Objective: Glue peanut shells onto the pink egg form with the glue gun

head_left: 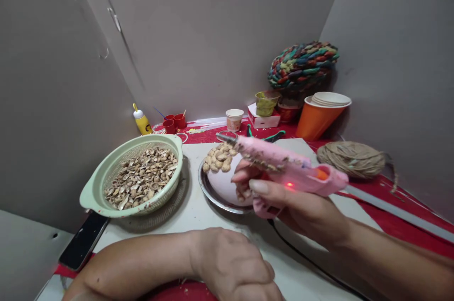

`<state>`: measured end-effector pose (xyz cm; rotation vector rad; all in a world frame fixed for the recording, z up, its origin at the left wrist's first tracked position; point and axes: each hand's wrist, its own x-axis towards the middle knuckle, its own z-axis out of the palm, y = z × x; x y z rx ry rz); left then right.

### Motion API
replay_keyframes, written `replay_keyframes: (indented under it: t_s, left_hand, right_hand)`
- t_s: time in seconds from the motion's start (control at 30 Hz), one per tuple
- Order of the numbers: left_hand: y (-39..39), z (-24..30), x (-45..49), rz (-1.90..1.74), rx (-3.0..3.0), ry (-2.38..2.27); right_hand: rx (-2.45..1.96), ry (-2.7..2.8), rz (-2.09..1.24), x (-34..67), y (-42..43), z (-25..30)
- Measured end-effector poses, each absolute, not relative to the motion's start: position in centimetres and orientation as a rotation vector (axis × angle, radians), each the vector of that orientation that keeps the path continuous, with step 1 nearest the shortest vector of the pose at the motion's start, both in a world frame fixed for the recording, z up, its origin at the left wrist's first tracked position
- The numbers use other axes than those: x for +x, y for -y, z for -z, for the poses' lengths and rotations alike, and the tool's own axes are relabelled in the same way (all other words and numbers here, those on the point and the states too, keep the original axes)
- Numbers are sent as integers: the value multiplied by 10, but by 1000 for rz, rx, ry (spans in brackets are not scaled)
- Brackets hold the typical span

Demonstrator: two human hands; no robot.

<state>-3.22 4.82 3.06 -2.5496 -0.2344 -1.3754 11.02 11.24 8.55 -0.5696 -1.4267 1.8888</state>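
Note:
My right hand [301, 204] is wrapped round the grip of a pink hot glue gun [280, 157]. Its metal nozzle points left, a red light glows on its side, and bits of shell cling to its body. Behind the gun, a smooth pale dome [223, 183] rests in a round metal dish [213, 199], with whole peanut shells [220, 157] covering its upper left. The gun and hand hide the dome's right side. At the bottom, my left hand [234, 263] lies back upward across the front; its fingers bend down and are mostly out of sight.
A green colander [92, 197] of broken shells stands left, beside a phone [85, 239]. Along the back are a yellow bottle [142, 121], red cups [169, 125], a paper cup [234, 120] and green-handled pliers [275, 135]. Orange cups [317, 119] and coiled twine [351, 159] sit right. The gun's cord [301, 253] trails forward.

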Motion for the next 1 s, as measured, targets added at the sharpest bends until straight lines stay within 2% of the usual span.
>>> replay_keyframes:
  t_s: [0.1, 0.4, 0.67, 1.0]
  left_hand:
    - [-53, -14, -27, 1414, -2540, 217]
    - [-55, -15, -24, 1386, -2465, 237]
    - [-57, -11, -27, 1173, -2515, 240]
    - [-59, -6, -32, 1262, -2487, 233]
  right_hand:
    - [-560, 1362, -1792, 109, -120, -89]
    - [-515, 1294, -1858, 113, -126, -92]
    - [-534, 1337, -1802, 115, -126, -97]
    - [-511, 1354, -1769, 118, -122, -106]
